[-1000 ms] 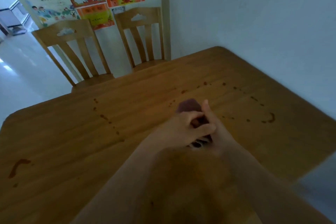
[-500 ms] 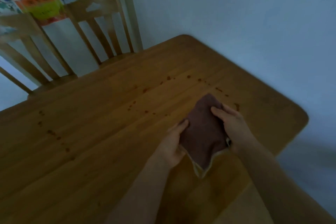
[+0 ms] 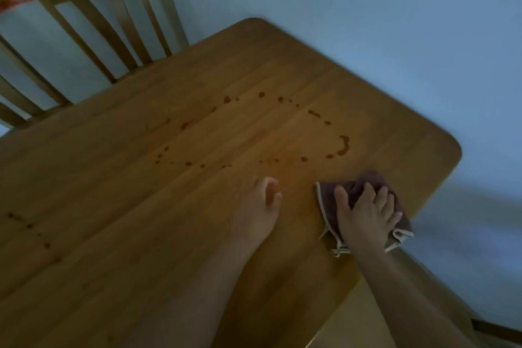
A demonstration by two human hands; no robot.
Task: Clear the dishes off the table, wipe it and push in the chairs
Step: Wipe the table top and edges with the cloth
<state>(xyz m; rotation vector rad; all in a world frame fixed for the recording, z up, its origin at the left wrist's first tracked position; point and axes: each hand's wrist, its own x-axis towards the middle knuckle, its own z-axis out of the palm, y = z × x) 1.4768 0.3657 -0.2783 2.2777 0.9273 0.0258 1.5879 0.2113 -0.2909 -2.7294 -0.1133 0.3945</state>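
The right hand [image 3: 364,215] lies flat on the folded brown cloth [image 3: 358,206], fingers [image 3: 382,200] spread and straight, pressing it onto the bench [image 3: 141,206] near the right edge. The left hand [image 3: 258,206] rests on the bare wood just beside the cloth, not touching it, fingers loosely curled and holding nothing. No dishes are in view, so the clearing step is judged complete and the wiping step is in hand.

Risks from this position:
- The cloth sits close to the bench edge, and one corner appears to overhang it. A stroke directed outward could carry the cloth off the edge.
- The cloth is folded loosely. Uneven pressure could let it bunch under the palm and skip over spots.
- The reddish-brown spots [image 3: 282,127] form a rough ring just beyond both hands. A single broad pass may smear them rather than lift them.
- A second trail of spots [image 3: 28,226] lies well apart at the left and could be missed.

The bench is light wood with rounded corners, set into a corner of pale blue walls [image 3: 395,8]. A slatted wooden chair [image 3: 93,17] stands at the far side, its seat near the bench edge. Coloured paper shows at the upper left, too blurred to read
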